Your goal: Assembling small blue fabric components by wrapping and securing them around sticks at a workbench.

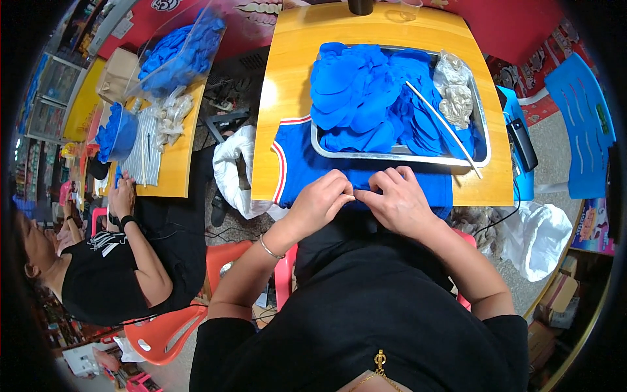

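Both hands meet fingertip to fingertip at the table's near edge, over a blue sleeveless jersey (297,160) with red and white trim. My left hand (322,199) is closed in a pinch, with a tiny pale bit showing at its fingertips. Beside it my right hand (400,202) is also closed, thumb and fingers pressed together; what it holds is hidden. Just beyond them, a metal tray (392,157) rests partly on the jersey. Blue petal-shaped fabric pieces (356,88) are heaped in it. A thin white stick (441,124) lies slanted across the pieces and over the tray's near rim.
Plastic bags of small beige pieces (457,104) sit in the tray's right side. A dark cup (360,6) and a clear cup (410,9) stand at the table's far edge. Left, a co-worker (98,268) sits at another table (173,173). A blue chair (581,124) is right.
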